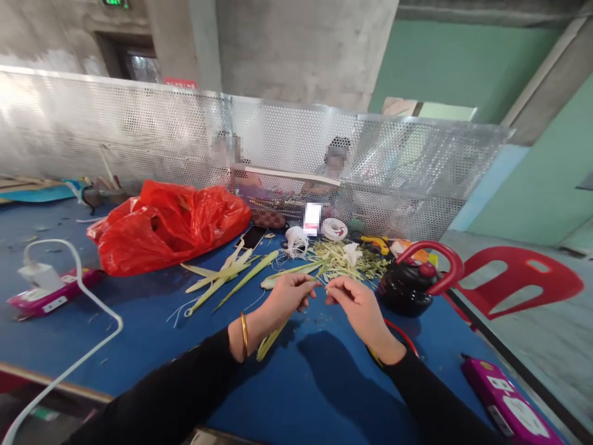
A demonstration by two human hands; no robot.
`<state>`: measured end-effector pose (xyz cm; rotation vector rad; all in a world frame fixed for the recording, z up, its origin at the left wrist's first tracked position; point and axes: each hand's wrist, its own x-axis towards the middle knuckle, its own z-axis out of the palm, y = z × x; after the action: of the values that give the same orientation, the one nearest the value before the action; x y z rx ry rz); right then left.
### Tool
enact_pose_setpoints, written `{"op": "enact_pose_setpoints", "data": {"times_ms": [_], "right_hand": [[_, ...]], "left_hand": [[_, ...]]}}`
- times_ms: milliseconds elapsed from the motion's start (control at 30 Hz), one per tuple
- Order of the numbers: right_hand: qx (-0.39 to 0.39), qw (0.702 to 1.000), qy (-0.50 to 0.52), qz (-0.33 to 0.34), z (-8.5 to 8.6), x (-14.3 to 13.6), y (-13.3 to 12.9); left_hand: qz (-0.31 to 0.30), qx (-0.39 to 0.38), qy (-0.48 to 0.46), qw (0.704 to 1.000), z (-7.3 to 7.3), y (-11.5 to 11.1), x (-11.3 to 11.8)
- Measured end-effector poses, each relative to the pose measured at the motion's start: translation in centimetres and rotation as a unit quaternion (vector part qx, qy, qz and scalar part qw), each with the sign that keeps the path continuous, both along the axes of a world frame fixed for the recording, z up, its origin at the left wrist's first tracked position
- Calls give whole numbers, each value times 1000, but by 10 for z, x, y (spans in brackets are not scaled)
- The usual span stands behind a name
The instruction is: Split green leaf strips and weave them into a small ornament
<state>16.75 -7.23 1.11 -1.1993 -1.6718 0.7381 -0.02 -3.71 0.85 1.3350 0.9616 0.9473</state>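
Observation:
My left hand [291,298], with a gold bangle at the wrist, is pinched on a pale green leaf strip [271,342] that hangs below it onto the blue table. Close on its right, my right hand [353,304] has thumb and forefinger pressed together; what they hold is too small to make out. Several leaf strips [227,272] lie to the left of my hands. Just beyond my hands are a heap of green and pale plant scraps [356,262] and a bundle of white thread [296,241].
A red plastic bag [171,225] lies at the back left, near a phone [251,238]. A black kettle [407,287] with a red handle stands at right. Purple power strips [507,395] lie at both sides. Behind is a perforated metal screen [162,133].

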Motion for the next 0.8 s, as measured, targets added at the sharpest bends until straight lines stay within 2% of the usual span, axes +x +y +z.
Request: {"op": "enact_pose_setpoints", "data": {"times_ms": [100,167,233,267,333,367,433,500,633,800], "right_hand": [[-10,999,-44,3,-1,10,-10],[-30,992,-120,23,-2,24,-13],[-55,975,-217,7,-4,40,-15],[-59,956,-287,-21,-6,49,-16],[-78,892,-436,-88,-11,62,-18],[-96,863,-485,-101,-13,67,-19],[-131,825,-539,-107,-18,71,-20],[-155,803,-564,-113,-23,71,-21],[-174,794,-566,-139,-28,74,-18],[-169,797,-565,-131,-31,79,-13]], "left_hand": [[23,8,0,1000,1,2,-7],[38,10,4,999,3,2,-11],[53,17,9,998,6,3,-14],[60,22,10,998,8,3,-16],[72,35,5,997,12,5,-19],[79,43,3,996,14,5,-21],[97,66,11,993,17,8,-25],[127,110,45,985,20,10,-31],[189,199,104,956,23,13,-39],[189,193,56,961,28,14,-41]]}}
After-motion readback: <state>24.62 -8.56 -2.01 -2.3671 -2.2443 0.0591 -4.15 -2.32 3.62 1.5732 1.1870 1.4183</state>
